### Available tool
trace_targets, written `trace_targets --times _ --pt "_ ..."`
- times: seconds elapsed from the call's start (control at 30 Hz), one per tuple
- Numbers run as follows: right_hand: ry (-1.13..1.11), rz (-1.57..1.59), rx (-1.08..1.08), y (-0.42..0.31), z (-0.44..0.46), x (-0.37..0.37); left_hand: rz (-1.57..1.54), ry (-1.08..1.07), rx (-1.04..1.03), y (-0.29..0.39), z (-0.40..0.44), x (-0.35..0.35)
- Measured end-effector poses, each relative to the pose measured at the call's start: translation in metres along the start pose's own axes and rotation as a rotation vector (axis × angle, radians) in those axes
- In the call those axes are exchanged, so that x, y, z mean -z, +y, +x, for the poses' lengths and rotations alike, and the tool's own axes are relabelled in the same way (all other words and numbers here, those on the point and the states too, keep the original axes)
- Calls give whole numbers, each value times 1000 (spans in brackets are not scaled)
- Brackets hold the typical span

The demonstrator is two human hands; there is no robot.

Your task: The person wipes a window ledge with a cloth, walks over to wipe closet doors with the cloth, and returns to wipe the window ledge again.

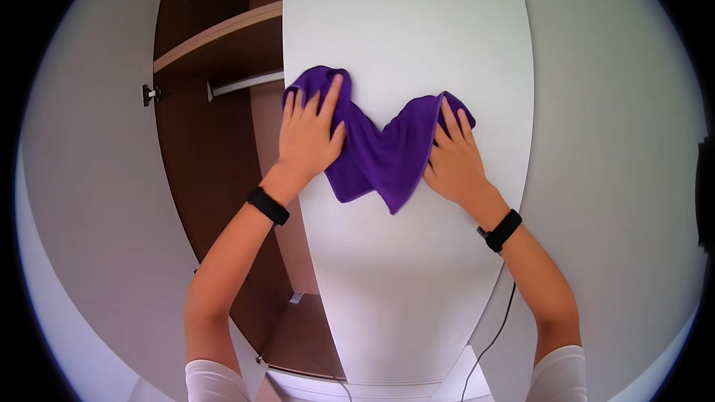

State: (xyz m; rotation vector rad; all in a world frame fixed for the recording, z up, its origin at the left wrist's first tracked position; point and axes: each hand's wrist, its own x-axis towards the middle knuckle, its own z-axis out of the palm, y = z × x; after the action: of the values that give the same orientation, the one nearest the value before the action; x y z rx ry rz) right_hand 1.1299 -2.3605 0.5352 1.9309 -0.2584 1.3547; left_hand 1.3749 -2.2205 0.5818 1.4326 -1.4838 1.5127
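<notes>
A purple cloth hangs in folds between my two hands against a white door panel. My left hand presses the cloth's left part flat to the panel near its left edge, fingers spread and pointing up. On the right, my right hand lies over the cloth's other end with its fingers apart. The middle of the cloth sags, and its lower corners hang below my hands. Each wrist wears a black band.
Left of the panel, an open brown cabinet shows a shelf, a hanging rail and a hinge on its edge. A dark cable runs down at the lower right.
</notes>
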Motion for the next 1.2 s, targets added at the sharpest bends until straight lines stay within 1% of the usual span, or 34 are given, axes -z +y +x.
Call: trace_targets --times 0.03,0.1,0.13,0.17,0.2,0.23,0.27,0.3,0.33,0.43,0.5,0.53,0.6,0.67,0.73,0.77,0.8,0.83,0.87,0.9,0.97,1.0,1.03,1.1,1.13,1.17,1.2 --pt "15 -10 6 7 11 1 -36 49 53 -5 10 4" --pt "62 -7 -66 24 30 6 -113 46 214 -6 32 9" --pt "35 -17 -112 31 39 10 -113 60 217 -4 39 6" --pt "42 -22 -101 36 40 10 -116 86 257 2 45 4" --pt "49 -49 -164 39 40 7 -119 112 299 7 50 1" --pt "52 -71 -231 40 37 3 -116 118 304 14 50 -2" --pt "10 -72 -294 35 28 0 -92 157 278 22 45 -5" --pt "9 -72 -290 29 16 -2 -70 194 251 29 39 -8" --pt "12 -74 -290 27 1 -2 -61 187 206 36 31 -9" --pt "1 -67 -307 41 -28 7 -117 -11 161 48 14 -5" --pt "-14 -130 -373 65 -26 15 -112 18 150 44 29 -5" --pt "-22 -106 -398 76 -16 17 -113 42 143 43 39 -5" --pt "-23 -72 -433 92 10 23 -145 36 194 44 70 -3" --pt "-26 -57 -463 95 25 26 -209 47 262 52 96 -2" --pt "18 -38 -494 96 28 19 -212 58 221 69 100 -9" --pt "18 -40 -494 95 21 16 -214 62 186 78 96 -15" --pt "6 -77 -431 88 3 11 -185 59 103 88 84 -22" --pt "-2 -115 -368 82 -14 8 -242 39 37 97 68 -31" --pt "41 -84 -334 77 -31 8 -250 -25 -18 106 50 -33" --pt "22 -91 -322 72 -44 11 -257 -90 -73 113 34 -34" --pt "19 -66 -323 71 -52 11 -301 -102 -172 122 17 -38" --pt "22 -70 -336 72 -53 10 -315 -48 -184 123 18 -34" --pt "15 -82 -304 76 -51 10 -318 -46 -191 121 25 -31" --pt "2 -97 -260 80 -51 11 -324 -58 -81 112 40 -27" --pt "-31 -92 -283 84 -49 13 -309 45 -20 107 47 -30" --pt "-65 -86 -306 87 -48 14 -289 101 38 100 53 -30" --pt "-67 -86 -297 86 -50 13 -301 104 93 95 52 -27"
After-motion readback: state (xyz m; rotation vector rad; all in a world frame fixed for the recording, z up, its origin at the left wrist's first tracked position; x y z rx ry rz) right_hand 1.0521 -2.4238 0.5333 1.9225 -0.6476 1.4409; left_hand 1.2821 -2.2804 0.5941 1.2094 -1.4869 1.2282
